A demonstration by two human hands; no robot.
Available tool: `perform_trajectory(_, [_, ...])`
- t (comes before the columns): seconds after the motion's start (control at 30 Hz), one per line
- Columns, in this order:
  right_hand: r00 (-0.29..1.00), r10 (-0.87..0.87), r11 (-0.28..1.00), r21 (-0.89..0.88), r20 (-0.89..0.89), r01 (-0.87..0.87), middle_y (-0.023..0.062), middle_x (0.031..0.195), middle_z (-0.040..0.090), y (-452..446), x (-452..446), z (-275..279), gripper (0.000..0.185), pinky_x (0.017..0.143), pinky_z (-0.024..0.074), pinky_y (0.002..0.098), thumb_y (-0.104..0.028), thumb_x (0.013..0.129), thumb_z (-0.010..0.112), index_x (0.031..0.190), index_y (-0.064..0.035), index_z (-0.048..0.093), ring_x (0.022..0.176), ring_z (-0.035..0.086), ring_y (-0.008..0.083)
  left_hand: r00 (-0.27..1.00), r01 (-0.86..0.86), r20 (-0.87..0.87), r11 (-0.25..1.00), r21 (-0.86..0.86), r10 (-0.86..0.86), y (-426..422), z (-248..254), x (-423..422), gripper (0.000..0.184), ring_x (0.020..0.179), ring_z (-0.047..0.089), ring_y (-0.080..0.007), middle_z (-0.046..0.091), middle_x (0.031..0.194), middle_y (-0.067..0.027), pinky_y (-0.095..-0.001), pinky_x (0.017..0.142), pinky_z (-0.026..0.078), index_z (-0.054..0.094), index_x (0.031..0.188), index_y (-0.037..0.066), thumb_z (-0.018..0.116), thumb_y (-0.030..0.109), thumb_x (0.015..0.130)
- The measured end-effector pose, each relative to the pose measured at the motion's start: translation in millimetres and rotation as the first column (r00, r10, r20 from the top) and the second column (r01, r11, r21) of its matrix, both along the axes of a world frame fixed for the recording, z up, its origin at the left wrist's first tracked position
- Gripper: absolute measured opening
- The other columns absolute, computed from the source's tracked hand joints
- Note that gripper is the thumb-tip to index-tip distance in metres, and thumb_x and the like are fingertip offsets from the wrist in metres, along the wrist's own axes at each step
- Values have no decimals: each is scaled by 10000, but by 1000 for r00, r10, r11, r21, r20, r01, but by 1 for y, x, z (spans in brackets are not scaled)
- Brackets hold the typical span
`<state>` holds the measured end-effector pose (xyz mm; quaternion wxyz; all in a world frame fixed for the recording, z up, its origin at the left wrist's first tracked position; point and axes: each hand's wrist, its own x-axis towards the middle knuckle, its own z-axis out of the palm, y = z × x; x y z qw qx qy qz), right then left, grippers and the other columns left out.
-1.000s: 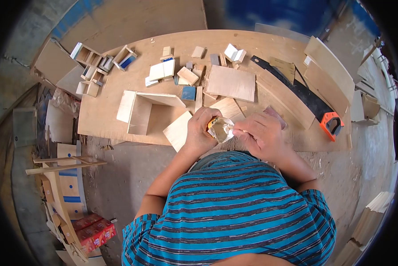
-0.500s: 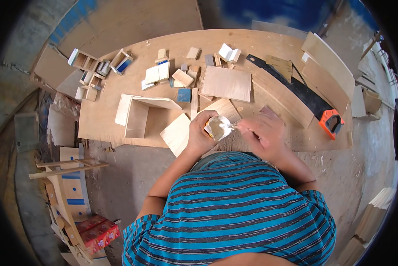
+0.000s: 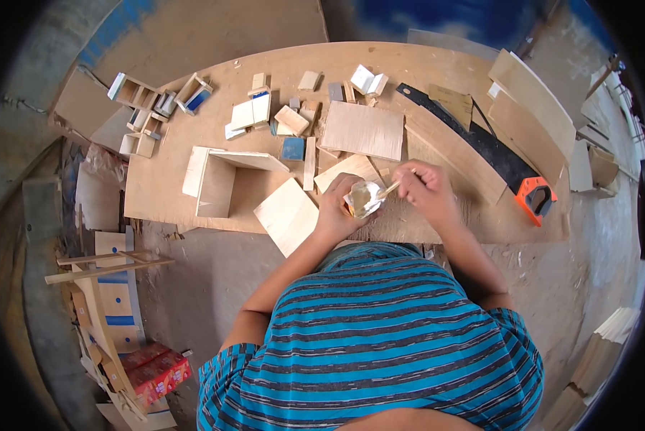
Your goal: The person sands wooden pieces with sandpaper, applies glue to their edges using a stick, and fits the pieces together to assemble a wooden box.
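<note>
My left hand (image 3: pixel 335 212) is wrapped around a small round container (image 3: pixel 365 199) with white smears on its rim and a pale yellowish inside. A thin stick (image 3: pixel 388 191) is pinched in the fingers of my right hand (image 3: pixel 428 191), and its far end is at the container's right rim. Both hands are over the front edge of the wooden table. Left of them lies a square plywood piece (image 3: pixel 286 215), overhanging that edge. An open wooden box (image 3: pixel 217 188) stands farther left.
On the table (image 3: pixel 157 201) are a plywood panel (image 3: pixel 363 129), a blue block (image 3: pixel 293 149) and several small wood offcuts. A handsaw with an orange handle (image 3: pixel 535 200) lies to the right. A red package (image 3: pixel 156 375) sits low on the left.
My right hand has risen and turned, showing more of the stick. My left hand has moved slightly right with the container, which is tilted differently.
</note>
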<state>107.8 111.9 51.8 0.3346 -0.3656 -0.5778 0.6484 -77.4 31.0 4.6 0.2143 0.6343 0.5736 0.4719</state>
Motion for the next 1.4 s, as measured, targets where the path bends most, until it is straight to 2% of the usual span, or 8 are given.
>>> perform_trajectory(0.27, [958,-253,912,-362,-133,191,-31,630,541,28,43,-17,167,445,326,162,-208,926,605,861,-57,640,506,452,19,978,66,210,940,-336,7,18,-32,23,458,818,615,-271,631,879,-106,-350,737,486,656,983,48,868,226,618])
perform_trajectory(0.67, [899,-385,876,-390,-208,285,6,642,552,34,73,-33,155,435,325,179,-173,913,618,902,-19,633,511,464,40,988,150,-35,987,-65,-153,16,-33,27,606,1140,534,-345,632,1134,-154,-405,951,453,632,1131,22,847,235,606])
perform_trajectory(0.87, [889,-392,871,-408,-237,275,7,663,559,40,63,-38,158,438,321,176,-175,914,620,912,-18,633,517,462,38,938,-201,-284,979,19,198,-49,-3,-19,518,1089,526,-344,595,1089,-165,-458,925,435,620,1140,54,790,226,682])
perform_trajectory(1.0, [899,-360,884,-398,-251,243,14,674,563,43,58,-30,187,447,328,173,-184,915,624,971,-6,640,525,469,42,548,-747,-490,661,79,678,-111,-18,-53,859,1281,369,-414,321,1401,-295,-485,1029,344,374,1393,46,797,226,667])
perform_trajectory(1.1, [923,-265,901,-414,-279,133,38,707,600,42,42,-28,215,453,336,173,-179,918,620,1011,14,639,537,485,44,530,-844,-316,527,-105,787,-131,-51,-60,962,1219,476,-376,424,1346,-298,-456,979,411,262,1442,38,806,234,674])
perform_trajectory(1.2, [950,-140,921,-389,-278,22,37,726,608,38,17,-25,217,466,329,167,-185,915,620,1020,5,630,548,482,45,482,-648,160,473,-596,862,-130,-28,-47,948,1025,618,-294,587,1164,-241,-377,888,483,280,1421,4,822,202,668])
perform_trajectory(1.3, [949,-8,910,-396,-314,-124,64,772,644,32,-3,-21,211,495,376,164,-168,915,619,1011,18,649,574,515,53,457,-643,139,435,-630,878,-131,-21,-46,825,871,659,-221,663,1007,-154,-321,825,508,350,1372,-15,803,131,698])
perform_trajectory(1.4, [950,49,886,-425,-309,-184,70,796,648,24,-18,-17,213,518,404,171,-154,905,623,1018,25,645,606,535,66,408,-426,571,701,-572,713,-145,-44,-57,646,898,640,-184,659,1016,-135,-309,821,502,439,1303,-22,756,61,746])
